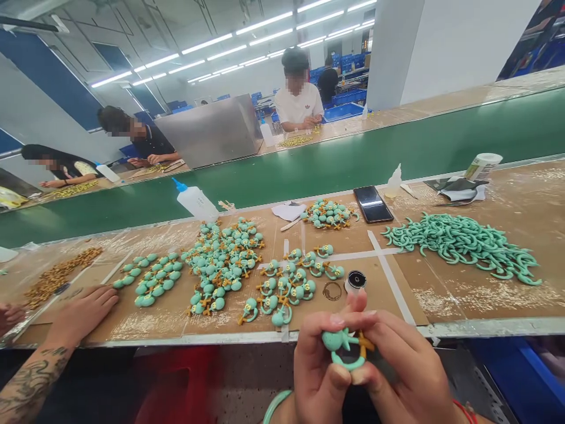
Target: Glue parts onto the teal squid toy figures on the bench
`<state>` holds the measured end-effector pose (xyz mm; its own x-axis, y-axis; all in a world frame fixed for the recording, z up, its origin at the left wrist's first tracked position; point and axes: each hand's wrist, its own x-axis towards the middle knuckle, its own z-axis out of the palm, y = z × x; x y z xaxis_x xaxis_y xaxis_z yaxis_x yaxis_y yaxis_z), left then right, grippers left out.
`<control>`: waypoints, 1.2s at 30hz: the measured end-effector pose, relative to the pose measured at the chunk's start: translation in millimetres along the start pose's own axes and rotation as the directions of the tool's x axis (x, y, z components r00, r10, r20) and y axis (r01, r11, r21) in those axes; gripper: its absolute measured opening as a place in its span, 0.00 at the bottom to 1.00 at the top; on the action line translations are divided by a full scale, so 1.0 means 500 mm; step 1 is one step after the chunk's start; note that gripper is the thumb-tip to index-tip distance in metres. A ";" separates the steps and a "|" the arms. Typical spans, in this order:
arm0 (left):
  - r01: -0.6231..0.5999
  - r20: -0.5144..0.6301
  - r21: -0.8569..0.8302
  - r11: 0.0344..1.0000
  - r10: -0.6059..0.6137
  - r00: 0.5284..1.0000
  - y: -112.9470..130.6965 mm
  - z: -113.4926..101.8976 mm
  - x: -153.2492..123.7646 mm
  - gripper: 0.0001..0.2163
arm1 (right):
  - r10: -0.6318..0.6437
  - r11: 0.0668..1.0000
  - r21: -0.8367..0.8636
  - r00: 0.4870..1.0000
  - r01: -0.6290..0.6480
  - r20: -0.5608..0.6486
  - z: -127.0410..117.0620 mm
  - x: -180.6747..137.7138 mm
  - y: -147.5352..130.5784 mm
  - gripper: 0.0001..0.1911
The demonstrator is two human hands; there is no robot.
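Observation:
Close to my body, in front of the table edge, both hands hold one small toy figure (336, 340). It has a round mint-green head, orange parts and a curved green piece that makes a ring. My left hand (314, 368) pinches the head side between thumb and fingers. My right hand (404, 362) grips the side with the orange part, and the two thumbs meet at the bottom of the curve. Just beyond my fingers stand a small round pot with a black top (355, 280) and a brown ring (332, 290). Similar figures with curved pieces (289, 282) lie left of the pot.
Curved green pieces (459, 241) are heaped at right. Green-and-orange figures (227, 259), green heads (159, 280) and orange pieces (66, 274) lie leftward. A phone (373, 204) and blue-tipped bottle (196, 202) stand behind. A co-worker's tattooed arm (53, 359) reaches in. Other people sit across the green belt (286, 171).

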<state>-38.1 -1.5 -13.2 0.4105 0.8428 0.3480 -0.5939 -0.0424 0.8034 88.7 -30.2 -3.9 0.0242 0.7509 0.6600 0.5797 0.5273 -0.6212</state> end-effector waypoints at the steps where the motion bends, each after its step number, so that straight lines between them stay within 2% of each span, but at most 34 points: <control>1: 0.042 -0.033 -0.073 0.996 -0.044 0.998 0.001 0.004 0.000 0.12 | -0.002 1.000 0.005 1.000 0.002 -0.003 0.001 0.001 0.001 0.15; 4: 0.153 -0.112 -0.262 0.953 -0.187 0.976 0.006 0.012 0.002 0.12 | 0.003 1.000 -0.016 1.000 -0.003 0.029 0.000 0.008 0.004 0.10; 7: 0.179 -0.143 -0.309 0.934 -0.232 0.962 0.011 0.015 0.005 0.12 | 0.012 0.997 -0.079 0.995 -0.004 0.101 -0.004 0.015 0.006 0.09; 18: 0.192 -0.052 -0.340 0.921 -0.222 0.974 0.008 0.002 0.009 0.10 | 0.028 0.999 -0.037 0.993 -0.024 0.115 -0.002 0.014 0.000 0.08; 26: 0.161 -0.035 -0.332 0.930 -0.183 0.983 -0.001 -0.012 0.007 0.10 | 0.085 0.996 -0.025 0.987 -0.082 0.139 0.008 0.010 -0.005 0.05; 36: 0.139 -0.032 -0.281 0.949 -0.154 0.988 -0.003 -0.016 0.003 0.10 | 0.077 0.997 -0.039 0.985 -0.072 0.152 0.006 0.007 -0.003 0.07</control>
<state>-42.3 4.0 -17.7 0.4750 0.8559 0.2046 -0.7015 0.2278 0.6753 85.6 -27.1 -2.0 -0.0555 0.8408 0.5384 0.6082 0.4561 -0.6497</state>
